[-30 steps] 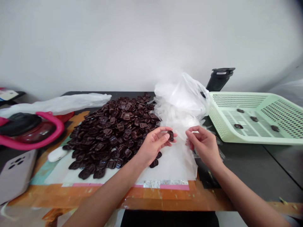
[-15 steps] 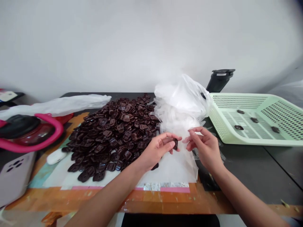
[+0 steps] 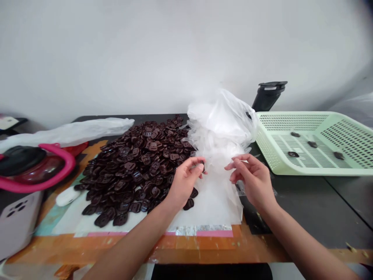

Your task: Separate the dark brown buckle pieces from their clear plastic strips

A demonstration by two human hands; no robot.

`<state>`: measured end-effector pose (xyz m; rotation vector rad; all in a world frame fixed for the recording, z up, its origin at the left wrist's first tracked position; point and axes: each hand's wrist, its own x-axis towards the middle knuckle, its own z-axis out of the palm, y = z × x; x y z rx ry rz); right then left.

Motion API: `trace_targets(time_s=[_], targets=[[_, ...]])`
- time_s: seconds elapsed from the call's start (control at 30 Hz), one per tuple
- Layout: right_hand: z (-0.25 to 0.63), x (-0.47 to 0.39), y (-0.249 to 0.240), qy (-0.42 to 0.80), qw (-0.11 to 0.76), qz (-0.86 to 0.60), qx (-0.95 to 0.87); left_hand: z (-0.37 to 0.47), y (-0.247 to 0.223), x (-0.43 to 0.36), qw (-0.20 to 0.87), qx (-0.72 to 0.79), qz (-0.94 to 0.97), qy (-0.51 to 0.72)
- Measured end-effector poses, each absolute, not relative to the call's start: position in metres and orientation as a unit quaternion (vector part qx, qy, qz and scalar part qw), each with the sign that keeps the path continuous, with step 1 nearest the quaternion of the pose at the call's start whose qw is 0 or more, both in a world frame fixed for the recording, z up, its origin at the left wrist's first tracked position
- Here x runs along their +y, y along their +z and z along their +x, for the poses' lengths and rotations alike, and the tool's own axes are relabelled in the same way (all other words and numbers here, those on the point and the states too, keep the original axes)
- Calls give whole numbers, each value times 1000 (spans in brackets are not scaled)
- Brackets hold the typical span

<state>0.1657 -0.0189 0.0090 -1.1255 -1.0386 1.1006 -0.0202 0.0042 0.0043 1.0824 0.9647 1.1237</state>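
Observation:
A large heap of small, flat, glossy dark brown plastic pieces (image 3: 140,163) with slots in them lies on white sheeting. At its right edge, my left hand (image 3: 186,177) pinches one dark brown plastic piece (image 3: 203,167) between thumb and fingers, turned nearly edge-on. My right hand (image 3: 252,177) hovers over the white sheet, thumb and fingertips drawn together; anything between them is too small or clear to make out. Behind both hands sits a pile of clear plastic bits in a white plastic bag (image 3: 221,120).
A pale green basket (image 3: 276,165) with several dark pieces stands right, a black bottle (image 3: 268,95) behind it. Left are a phone (image 3: 20,221), a white computer mouse (image 3: 68,195) and a jug with a pink handle (image 3: 68,163). Orange tape covers the table's front edge (image 3: 189,251).
My left hand has moved left with the brown piece, away from my right hand. My right hand stays in nearly the same place. The view has shifted slightly.

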Motion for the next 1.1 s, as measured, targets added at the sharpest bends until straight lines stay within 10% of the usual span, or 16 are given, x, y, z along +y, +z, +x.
trace_targets(time_s=[1.1], targets=[[165, -21, 7, 574, 494, -427, -494, -17, 2, 2, 688, 352, 392, 498]])
